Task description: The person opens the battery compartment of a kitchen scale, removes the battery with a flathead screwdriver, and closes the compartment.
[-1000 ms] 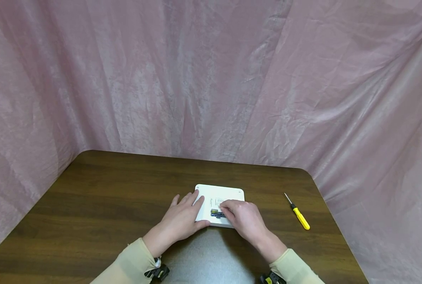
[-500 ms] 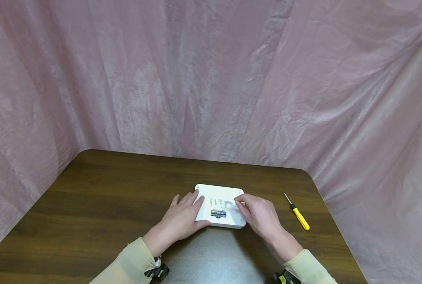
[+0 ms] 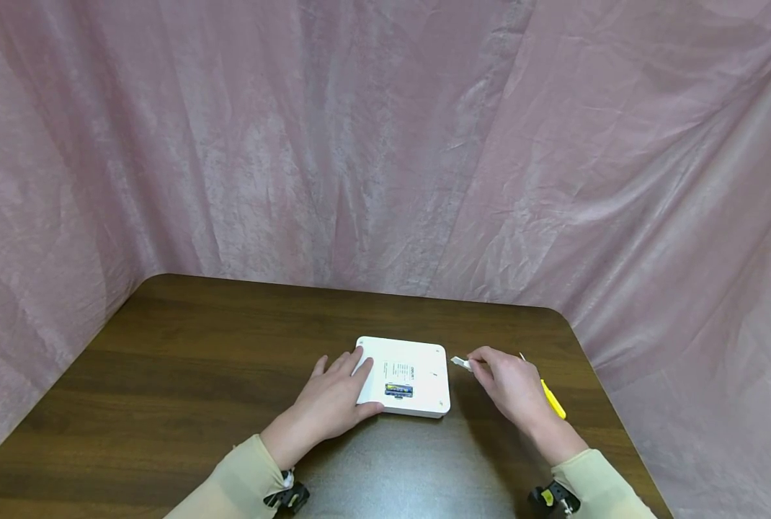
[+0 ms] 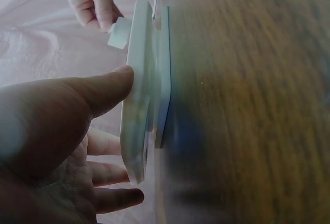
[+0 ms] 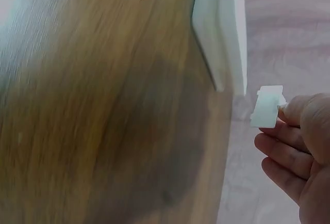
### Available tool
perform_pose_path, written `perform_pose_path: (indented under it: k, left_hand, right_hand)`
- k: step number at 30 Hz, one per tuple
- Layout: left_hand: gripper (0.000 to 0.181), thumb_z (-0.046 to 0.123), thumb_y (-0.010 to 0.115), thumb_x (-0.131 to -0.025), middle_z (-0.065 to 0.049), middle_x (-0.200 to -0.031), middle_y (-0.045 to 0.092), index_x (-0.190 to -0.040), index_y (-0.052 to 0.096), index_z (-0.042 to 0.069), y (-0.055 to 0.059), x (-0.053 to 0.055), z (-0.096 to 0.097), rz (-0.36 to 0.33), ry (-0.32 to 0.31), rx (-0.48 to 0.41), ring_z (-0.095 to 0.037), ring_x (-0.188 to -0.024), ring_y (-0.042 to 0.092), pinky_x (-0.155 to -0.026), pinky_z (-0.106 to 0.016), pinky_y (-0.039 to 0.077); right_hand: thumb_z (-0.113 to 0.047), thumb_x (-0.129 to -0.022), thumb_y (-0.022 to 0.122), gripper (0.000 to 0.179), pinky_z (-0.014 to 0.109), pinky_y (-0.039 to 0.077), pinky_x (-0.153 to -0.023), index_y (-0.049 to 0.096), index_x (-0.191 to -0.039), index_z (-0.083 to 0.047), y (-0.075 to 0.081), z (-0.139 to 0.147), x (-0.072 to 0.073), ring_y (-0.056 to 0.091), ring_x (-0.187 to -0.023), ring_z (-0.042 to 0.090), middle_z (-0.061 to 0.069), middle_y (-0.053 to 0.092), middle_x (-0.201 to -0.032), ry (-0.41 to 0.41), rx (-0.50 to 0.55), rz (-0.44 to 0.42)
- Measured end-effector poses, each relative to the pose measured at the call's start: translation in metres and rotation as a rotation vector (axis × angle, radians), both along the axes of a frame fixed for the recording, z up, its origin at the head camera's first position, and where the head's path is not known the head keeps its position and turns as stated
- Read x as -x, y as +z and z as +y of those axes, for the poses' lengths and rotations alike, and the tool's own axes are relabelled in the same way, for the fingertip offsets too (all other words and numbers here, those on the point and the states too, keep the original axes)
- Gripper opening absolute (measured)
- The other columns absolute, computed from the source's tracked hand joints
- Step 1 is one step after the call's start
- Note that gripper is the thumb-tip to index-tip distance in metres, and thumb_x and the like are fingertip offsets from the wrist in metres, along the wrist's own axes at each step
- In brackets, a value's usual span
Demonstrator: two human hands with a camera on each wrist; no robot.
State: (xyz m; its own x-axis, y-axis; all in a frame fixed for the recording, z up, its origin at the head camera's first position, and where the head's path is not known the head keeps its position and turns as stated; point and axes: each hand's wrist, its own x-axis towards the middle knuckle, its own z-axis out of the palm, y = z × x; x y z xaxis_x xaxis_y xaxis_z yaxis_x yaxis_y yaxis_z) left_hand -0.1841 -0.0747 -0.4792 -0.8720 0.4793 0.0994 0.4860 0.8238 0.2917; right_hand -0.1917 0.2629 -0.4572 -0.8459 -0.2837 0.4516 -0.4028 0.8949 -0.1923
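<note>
A white, square, flat device [image 3: 429, 395], which looks like a kitchen scale lying face down, rests on the table with printed text on its upper face. Its small battery compartment is uncovered, and batteries [image 3: 398, 390] with blue and yellow wrappers lie inside. My left hand [image 3: 332, 404] rests on the device's left side, fingers spread over the top and thumb along the near edge. To the right of the device, apart from it, my right hand [image 3: 510, 383] pinches a small white battery cover [image 3: 461, 362] between thumb and fingertips. The right wrist view shows this cover [image 5: 266, 108] held in the air.
A yellow-handled screwdriver [image 3: 553, 400] lies on the right of the brown wooden table [image 3: 230, 360], partly hidden behind my right hand. Pink curtains [image 3: 372, 144] hang behind the table and along its sides.
My right hand has moved rightward from over the battery compartment to beyond the device's right edge, taking the cover with it. The batteries now show fully. My left hand stays in place.
</note>
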Motion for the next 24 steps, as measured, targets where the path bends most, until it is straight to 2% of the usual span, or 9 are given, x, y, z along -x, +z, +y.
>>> perform_pose_path:
  k: [5,9,16,24]
  left_hand:
    - [0.084,0.059,0.077,-0.101,-0.025,-0.170,0.043,-0.159,0.058,0.002,0.000,0.000,0.000,0.000,-0.001,0.003,-0.045,-0.153,0.048,-0.122,-0.075,0.033]
    - [0.084,0.059,0.077,-0.100,-0.025,-0.170,0.044,-0.159,0.058,0.003,0.000,0.000,0.000,0.000,0.001,0.002,-0.045,-0.153,0.048,-0.122,-0.075,0.033]
    - [0.084,0.059,0.077,-0.101,-0.025,-0.170,0.043,-0.159,0.057,0.002,0.001,0.000,0.000,-0.006,0.003,-0.005,-0.045,-0.153,0.047,-0.122,-0.075,0.033]
    - [0.084,0.059,0.077,-0.101,-0.024,-0.171,0.042,-0.160,0.057,0.003,0.000,0.000,0.000,-0.009,0.001,0.000,-0.045,-0.154,0.047,-0.122,-0.075,0.032]
  right_hand:
    - [-0.004,-0.095,0.082,0.013,0.042,0.054,-0.056,0.076,-0.095,-0.015,-0.004,0.014,0.007,0.060,-0.064,0.013,-0.005,0.075,-0.085,0.006,-0.082,0.042]
    - [-0.001,-0.093,0.082,0.017,0.041,0.053,-0.053,0.073,-0.090,-0.015,-0.007,0.022,0.013,0.061,-0.061,0.015,-0.006,0.072,-0.079,0.015,-0.140,0.074]
    - [-0.001,-0.093,0.081,0.021,0.044,0.053,-0.055,0.068,-0.084,-0.015,-0.012,0.034,0.026,0.062,-0.061,0.020,-0.004,0.066,-0.073,0.019,-0.239,0.051]
    - [-0.001,-0.091,0.081,0.026,0.045,0.053,-0.058,0.062,-0.079,-0.014,-0.016,0.042,0.034,0.061,-0.060,0.023,-0.003,0.060,-0.069,0.039,-0.287,0.039]
